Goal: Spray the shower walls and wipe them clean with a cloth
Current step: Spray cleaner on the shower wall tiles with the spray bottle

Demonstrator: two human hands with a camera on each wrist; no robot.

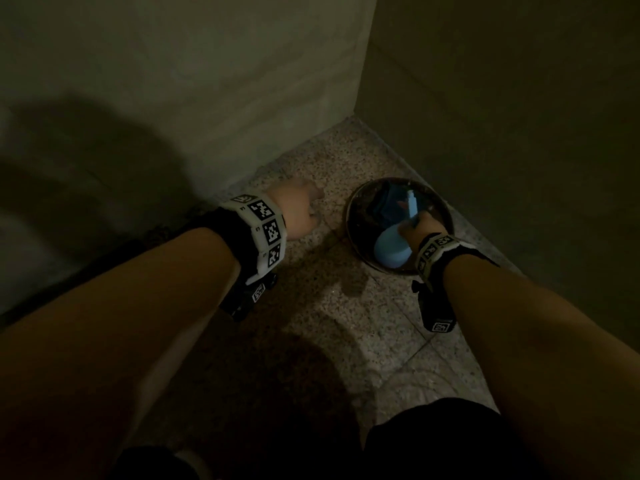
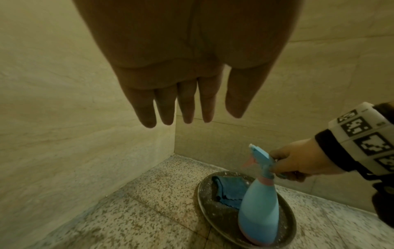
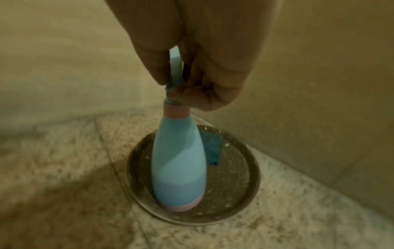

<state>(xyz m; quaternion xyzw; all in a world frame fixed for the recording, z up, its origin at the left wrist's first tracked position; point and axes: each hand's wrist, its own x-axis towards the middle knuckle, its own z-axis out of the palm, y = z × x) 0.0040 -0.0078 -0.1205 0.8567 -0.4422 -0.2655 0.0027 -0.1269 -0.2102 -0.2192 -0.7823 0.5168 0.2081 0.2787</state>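
R hand (image 1: 414,227) grips the spray bottle (image 1: 393,249) at its neck, just under the trigger head; in the right wrist view the fingers (image 3: 162,67) curl round the neck from both sides, thumb side vs. the rest. Bottle is pale blue w/ a pink collar and pink base, upright or close to it, its base down in the round dark tray (image 1: 360,244). Can't tell if the base rests on the tray or is just off it.

Tray sits on the speckled floor (image 1: 329,323) in the far right corner of the shower, near both walls. The folded blue cloth (image 2: 229,190) lies in the far part of the tray, behind the bottle, touching or nearly touching its side. Nozzle points to the far left, toward the corner seam.

L hand (image 1: 298,211) holds nothing. It hangs over the floor left of the tray, apart from it. In the left wrist view its fingers (image 2: 166,107) are straight and point down, close together w/ narrow gaps, thumb a bit to the side.

Shower walls: pale tiled left wall (image 1: 207,81) and darker right wall (image 1: 519,116) meet in the corner beyond the tray. Light is dim in the head view; dark shadow covers the near left part of wall and floor. Both wrists wear bands w/ black-and-white markers.
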